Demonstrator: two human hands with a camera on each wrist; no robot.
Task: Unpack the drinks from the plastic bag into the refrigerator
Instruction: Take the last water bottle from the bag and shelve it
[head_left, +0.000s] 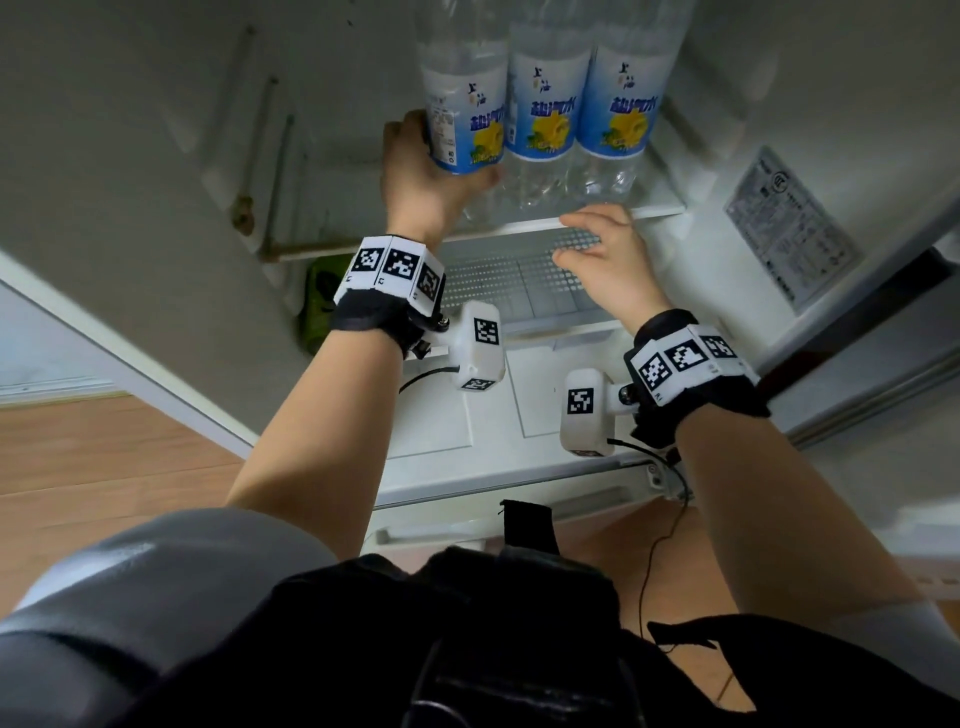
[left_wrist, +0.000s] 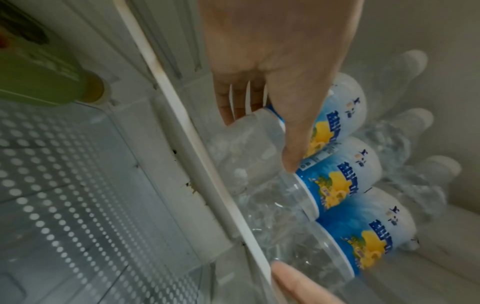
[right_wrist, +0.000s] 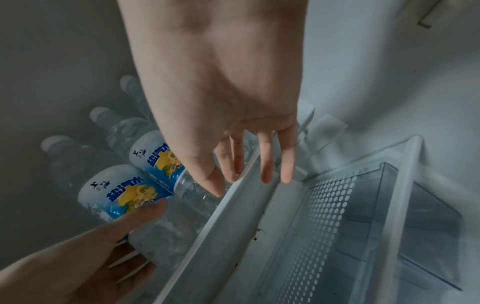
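Observation:
Three clear drink bottles with blue, white and yellow labels stand in a row on the white refrigerator shelf. My left hand grips the leftmost bottle low on its label, thumb across the front and fingers behind it. In the left wrist view the held bottle touches the middle bottle, beside the right bottle. My right hand hovers over the shelf's front edge below the right bottle, fingers straight and holding nothing. No plastic bag is in view.
A green container sits low at the fridge's left side. Below the shelf lies a dotted glass cover over a clear drawer. A printed sticker is on the right wall. Wooden floor lies to the left.

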